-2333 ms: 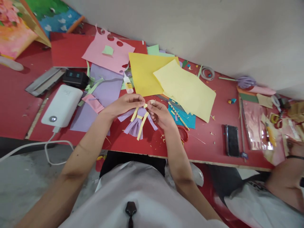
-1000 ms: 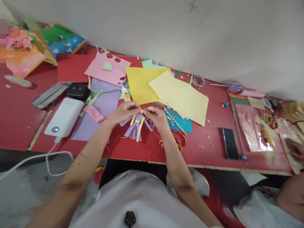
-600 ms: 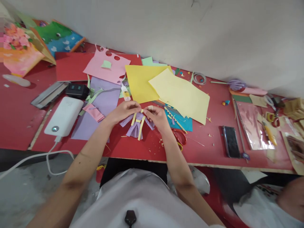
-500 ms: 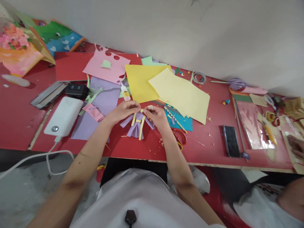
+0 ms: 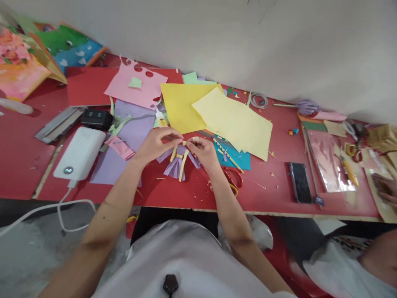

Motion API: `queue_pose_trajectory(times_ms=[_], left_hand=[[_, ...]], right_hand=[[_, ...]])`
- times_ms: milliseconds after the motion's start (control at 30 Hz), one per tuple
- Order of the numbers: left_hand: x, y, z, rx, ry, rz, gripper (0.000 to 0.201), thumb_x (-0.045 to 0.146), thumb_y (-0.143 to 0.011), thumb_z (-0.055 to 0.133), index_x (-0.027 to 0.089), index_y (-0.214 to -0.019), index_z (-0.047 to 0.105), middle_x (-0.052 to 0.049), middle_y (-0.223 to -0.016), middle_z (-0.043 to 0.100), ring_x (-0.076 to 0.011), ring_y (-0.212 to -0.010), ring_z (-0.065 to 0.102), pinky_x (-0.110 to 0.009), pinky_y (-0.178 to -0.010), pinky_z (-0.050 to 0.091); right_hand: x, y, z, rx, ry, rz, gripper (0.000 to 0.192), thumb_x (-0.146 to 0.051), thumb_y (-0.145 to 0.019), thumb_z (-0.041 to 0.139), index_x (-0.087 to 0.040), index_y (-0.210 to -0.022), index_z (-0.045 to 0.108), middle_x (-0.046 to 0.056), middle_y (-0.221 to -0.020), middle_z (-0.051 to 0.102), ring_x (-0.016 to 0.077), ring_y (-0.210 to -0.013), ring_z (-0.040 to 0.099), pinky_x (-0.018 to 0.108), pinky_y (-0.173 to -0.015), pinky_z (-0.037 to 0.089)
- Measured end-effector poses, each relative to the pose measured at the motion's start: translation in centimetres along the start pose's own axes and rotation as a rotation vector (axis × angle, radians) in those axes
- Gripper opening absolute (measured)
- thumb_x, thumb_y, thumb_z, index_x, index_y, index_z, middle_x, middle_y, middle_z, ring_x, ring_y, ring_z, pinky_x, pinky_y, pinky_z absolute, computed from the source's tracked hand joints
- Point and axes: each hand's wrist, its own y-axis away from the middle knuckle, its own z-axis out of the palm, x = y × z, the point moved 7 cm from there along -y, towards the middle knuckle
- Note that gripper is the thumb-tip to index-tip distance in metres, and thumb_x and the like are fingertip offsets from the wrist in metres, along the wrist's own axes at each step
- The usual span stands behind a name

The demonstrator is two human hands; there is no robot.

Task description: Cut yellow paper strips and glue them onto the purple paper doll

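Between my two hands is a small purple paper figure [image 5: 174, 169] shaped like a dress with flared pleats. Pale yellow strips [image 5: 183, 165] run down its front, and a short yellow piece sits at its top edge. My left hand [image 5: 161, 142] pinches that top from the left, thumb and finger together. From the right, my right hand [image 5: 203, 151] pinches the same spot, with a whitish wrap on one finger. The fingertips hide part of the top. A glue bottle [image 5: 161, 118] lies just beyond my left hand. Red-handled scissors [image 5: 233, 178] rest beside my right wrist.
Yellow sheets [image 5: 235, 120], a pink sheet with cut-outs [image 5: 136, 85] and purple paper [image 5: 130, 124] cover the back. A white power bank [image 5: 80, 153] with a cable stands left. A phone [image 5: 300, 182] lies right. Another person [image 5: 350, 260] sits at lower right.
The view has shifted slightly, so the table's things appear a little further left. Both hands keep pinching the top of the paper figure, with little visible movement.
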Motion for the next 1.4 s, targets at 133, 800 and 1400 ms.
queue_pose_trajectory(times_ms=[133, 800, 1400], left_hand=[[0.4, 0.0, 0.5, -0.005, -0.117, 0.052, 0.020, 0.038, -0.085, 0.068, 0.019, -0.087, 0.072, -0.004, -0.087, 0.074, -0.0166, -0.083, 0.068, -0.025, -0.078, 0.052], [-1.3, -0.1, 1.0, -0.027, -0.062, -0.128, 0.026, 0.042, -0.085, 0.065, 0.019, -0.089, 0.074, -0.006, -0.093, 0.076, -0.0202, -0.089, 0.068, -0.029, -0.084, 0.052], [-1.9, 0.0, 1.1, -0.072, -0.031, -0.170, 0.025, 0.041, -0.086, 0.063, 0.019, -0.088, 0.073, -0.005, -0.093, 0.075, -0.0198, -0.089, 0.066, -0.028, -0.082, 0.049]], right_hand=[[0.0, 0.0, 0.0, -0.003, 0.003, -0.005, 0.023, -0.041, -0.076, 0.069, -0.018, -0.079, 0.067, -0.002, -0.065, 0.059, 0.0101, -0.057, 0.051, 0.023, -0.053, 0.041], [0.4, 0.0, 0.0, 0.012, 0.024, -0.027, 0.024, -0.043, -0.077, 0.069, -0.019, -0.082, 0.068, -0.001, -0.070, 0.062, 0.0101, -0.058, 0.052, 0.023, -0.053, 0.041], [0.0, 0.2, 0.1, 0.012, 0.045, -0.024, 0.025, -0.044, -0.078, 0.069, -0.020, -0.081, 0.067, -0.002, -0.069, 0.061, 0.0100, -0.058, 0.051, 0.023, -0.052, 0.041]])
